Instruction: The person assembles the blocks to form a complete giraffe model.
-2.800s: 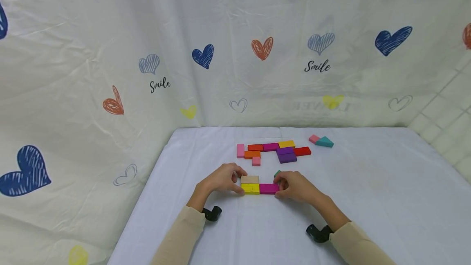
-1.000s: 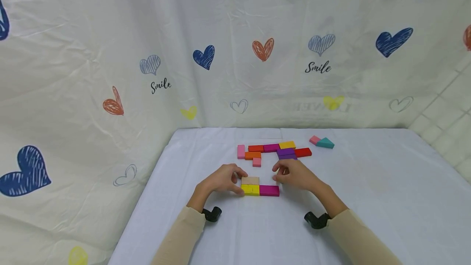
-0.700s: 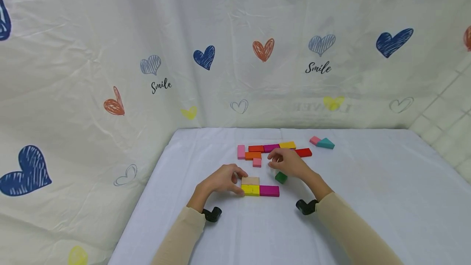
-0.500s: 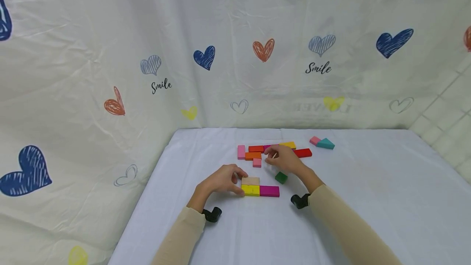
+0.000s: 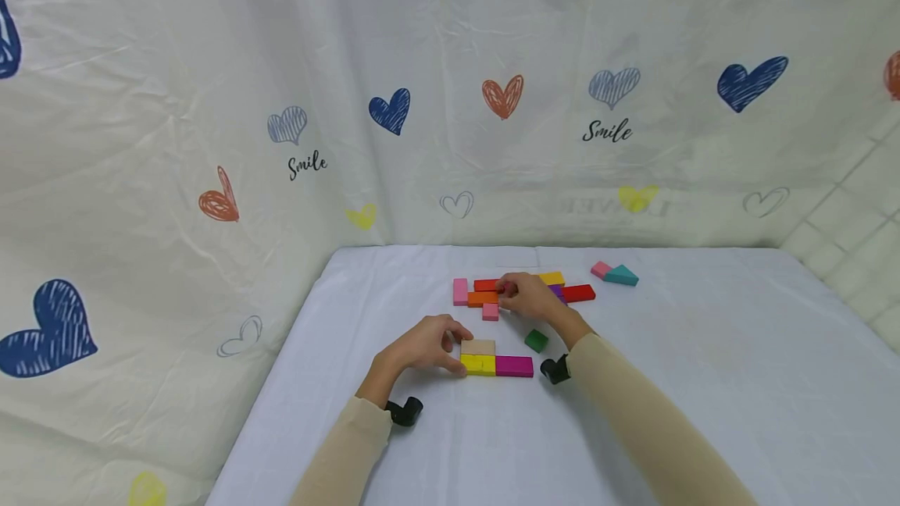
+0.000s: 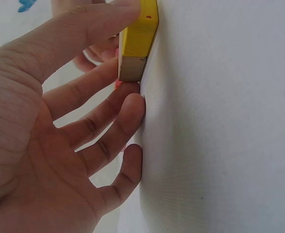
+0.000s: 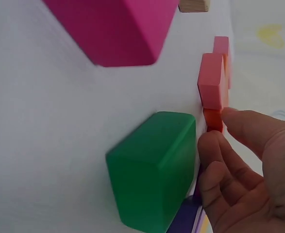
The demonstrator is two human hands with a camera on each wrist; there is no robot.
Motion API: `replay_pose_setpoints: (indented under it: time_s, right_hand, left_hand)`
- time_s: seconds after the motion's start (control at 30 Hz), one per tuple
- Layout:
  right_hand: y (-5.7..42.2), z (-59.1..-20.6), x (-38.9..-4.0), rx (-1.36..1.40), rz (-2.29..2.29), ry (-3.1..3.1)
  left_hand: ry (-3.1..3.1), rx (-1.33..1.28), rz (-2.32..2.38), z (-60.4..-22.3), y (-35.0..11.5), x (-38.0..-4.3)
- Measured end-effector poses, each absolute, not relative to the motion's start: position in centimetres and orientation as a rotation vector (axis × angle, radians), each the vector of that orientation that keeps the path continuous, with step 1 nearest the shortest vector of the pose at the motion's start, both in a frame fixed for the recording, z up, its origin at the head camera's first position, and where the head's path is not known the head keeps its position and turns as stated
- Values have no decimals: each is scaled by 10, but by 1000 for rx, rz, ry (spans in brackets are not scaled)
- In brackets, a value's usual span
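My left hand (image 5: 426, 342) holds a yellow block (image 5: 478, 365) and a natural wood block (image 5: 478, 347) together, thumb on the yellow one and forefinger at the wood. Against the yellow block's right end lies a magenta block (image 5: 514, 366). Farther back, my right hand (image 5: 526, 295) is over the row of blocks, thumb and fingers apart beside an orange block (image 5: 482, 299). A small pink block (image 7: 212, 80) sits by the thumb in the right wrist view. Behind the magenta block stands a green block (image 5: 537, 340), touched by neither hand.
The back row also has a pink upright block (image 5: 460, 292), a red-orange block (image 5: 485, 285), a yellow-orange block (image 5: 551, 278), purple blocks partly hidden by the hand, and a red block (image 5: 579, 293). Farther right lie another pink block (image 5: 601, 269) and a teal triangle (image 5: 621, 276).
My right hand has left the magenta block's right end and moved back and left to the orange block. The green block, earlier hidden behind it, now shows. My left hand stays put.
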State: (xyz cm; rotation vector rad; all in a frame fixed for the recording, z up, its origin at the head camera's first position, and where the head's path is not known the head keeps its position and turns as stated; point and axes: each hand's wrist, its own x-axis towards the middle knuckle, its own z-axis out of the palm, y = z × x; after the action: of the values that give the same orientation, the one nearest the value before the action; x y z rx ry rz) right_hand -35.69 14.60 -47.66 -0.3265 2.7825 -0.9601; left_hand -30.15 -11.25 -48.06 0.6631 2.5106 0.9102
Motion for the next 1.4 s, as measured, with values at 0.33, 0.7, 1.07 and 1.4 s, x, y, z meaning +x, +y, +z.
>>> replay_pose_setpoints:
  time_s: [0.33,0.7,1.07,1.4]
  right_hand:
    - [139,-475,-361,-292,-916,2783]
    - [138,-470,-358,-272,-850,2807]
    - [141,-471,-360,-268,-719,2842]
    - [142,-472,-356,-259,-742,2869]
  left_hand:
    - [2509,663,914,-481,-113,-300]
    - [2516,670,898,-480,-112,-299]
    - [2519,665,909,-480,-113,-300]
    - [2518,667,897,-480,-113,-300]
